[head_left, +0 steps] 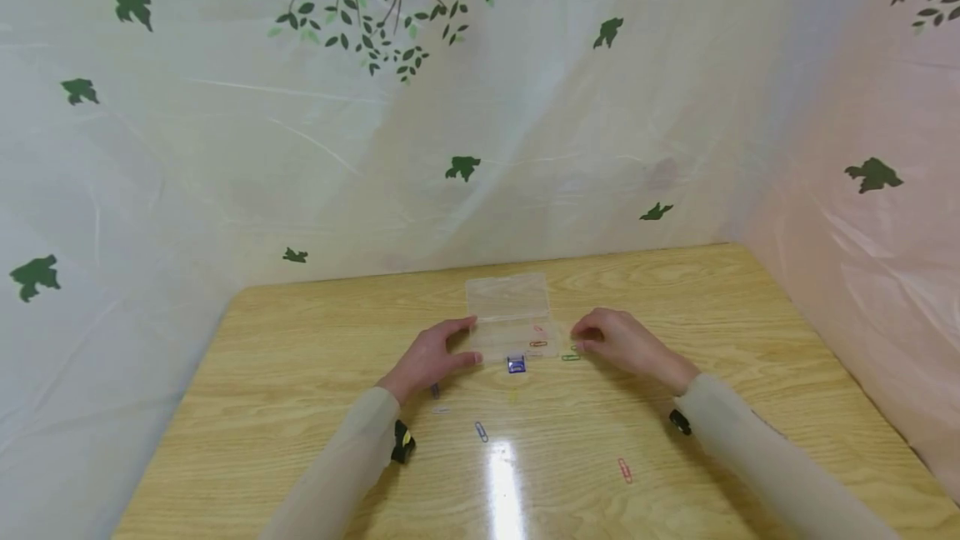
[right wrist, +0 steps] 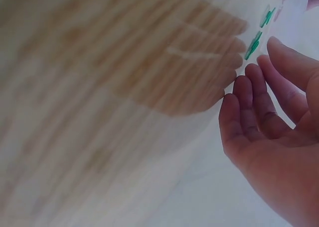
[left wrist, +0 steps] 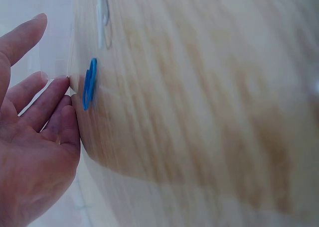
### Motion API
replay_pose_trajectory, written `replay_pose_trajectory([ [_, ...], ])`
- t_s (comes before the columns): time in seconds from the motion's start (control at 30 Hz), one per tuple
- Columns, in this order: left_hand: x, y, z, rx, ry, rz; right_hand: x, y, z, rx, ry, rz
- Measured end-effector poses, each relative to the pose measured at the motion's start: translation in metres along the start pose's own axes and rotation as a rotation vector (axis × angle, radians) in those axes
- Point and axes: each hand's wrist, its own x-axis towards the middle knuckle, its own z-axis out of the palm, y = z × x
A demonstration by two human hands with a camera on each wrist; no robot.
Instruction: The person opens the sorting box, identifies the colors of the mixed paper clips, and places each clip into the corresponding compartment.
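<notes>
A clear plastic box (head_left: 495, 338) lies on the table with its lid (head_left: 508, 297) tipped back. Red and pale paper clips, one a red paper clip (head_left: 538, 344), show within its front half. My left hand (head_left: 429, 358) rests at the box's left side, thumb and index finger spread along its edge. To the right of the box, my right hand (head_left: 626, 343) hovers low with loosely bent fingers. Near its fingertips lie two green paper clips (right wrist: 253, 45), and its thumb stands apart from the fingers. Nothing shows between them. A small dark blue piece (head_left: 516, 365) sits at the box's front edge.
Nearer me on the wooden table (head_left: 300, 440) are scattered a blue paper clip (head_left: 482, 432), a white paper clip (head_left: 441, 410), a yellow paper clip (head_left: 513, 396) and a pink paper clip (head_left: 626, 470). Another blue clip (left wrist: 89, 83) lies beside my left hand. Printed sheeting (head_left: 337, 165) hangs behind.
</notes>
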Motion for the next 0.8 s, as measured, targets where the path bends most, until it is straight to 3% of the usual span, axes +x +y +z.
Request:
replay_pose_trajectory([
  [0.8, -0.0023, 0.0016, 0.0041, 0.008, 0.019, -0.011, 0.0066, 0.0052, -0.0015, -0.038, -0.077, -0.039],
])
